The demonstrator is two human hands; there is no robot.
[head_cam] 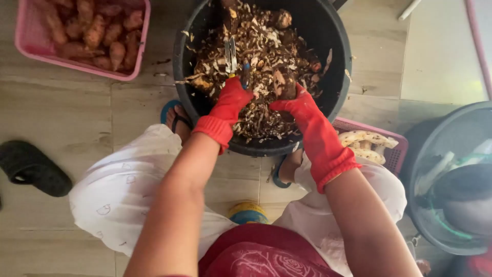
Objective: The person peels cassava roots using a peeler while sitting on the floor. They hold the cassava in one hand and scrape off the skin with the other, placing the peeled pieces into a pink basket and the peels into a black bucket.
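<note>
Overhead: left hand, red-gloved, grips peeler over black tub of peelings on floor. Right hand grasps brown root near tub's front rim. Judged mid-peeling; next stroke needs root held steady.

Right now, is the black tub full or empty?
Nearly full: the black tub is heaped with brown and white peelings close to its rim.

Single head-worn view, steeply downward and close over a black tub on the floor.
</note>
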